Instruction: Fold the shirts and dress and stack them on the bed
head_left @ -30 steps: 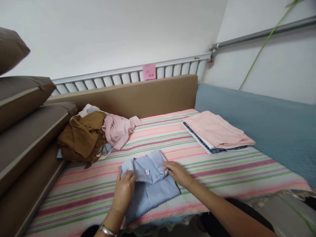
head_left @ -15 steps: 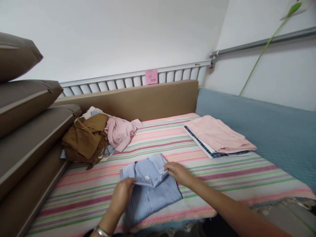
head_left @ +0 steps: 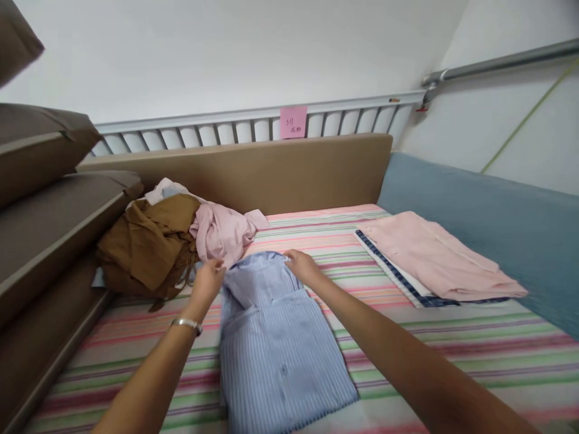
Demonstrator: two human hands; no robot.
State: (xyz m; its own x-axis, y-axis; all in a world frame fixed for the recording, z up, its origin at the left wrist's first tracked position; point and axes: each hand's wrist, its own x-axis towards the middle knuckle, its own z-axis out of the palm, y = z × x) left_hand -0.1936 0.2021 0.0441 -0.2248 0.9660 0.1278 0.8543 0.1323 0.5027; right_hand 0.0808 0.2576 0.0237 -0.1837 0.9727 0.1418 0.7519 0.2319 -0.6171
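Note:
A blue-and-white striped shirt [head_left: 289, 355] lies lengthwise in front of me, folded narrow, with a button showing on its front. Its far end is rumpled and reaches the heap of clothes. My right hand [head_left: 302, 265] pinches the far right edge between thumb and fingers. At the far left edge is my left hand [head_left: 210, 280], fingers closed at the fabric's border; a silver bracelet circles that wrist. Beneath the shirt spreads a striped bedsheet [head_left: 375, 343].
To the left, a brown garment [head_left: 154, 241] and a pink garment [head_left: 224, 232] lie heaped beside stacked grey-brown cushions [head_left: 58, 211]. A folded pile topped by pink cloth [head_left: 434, 253] lies right. Behind are a tan padded board [head_left: 271, 172] and radiator [head_left: 181, 138]; a blue bolster [head_left: 474, 199] runs along the right.
Both hands have moved away from me, carrying the shirt's upper fold outward. The shirt now lies longer, and its label no longer shows. The view has shifted slightly.

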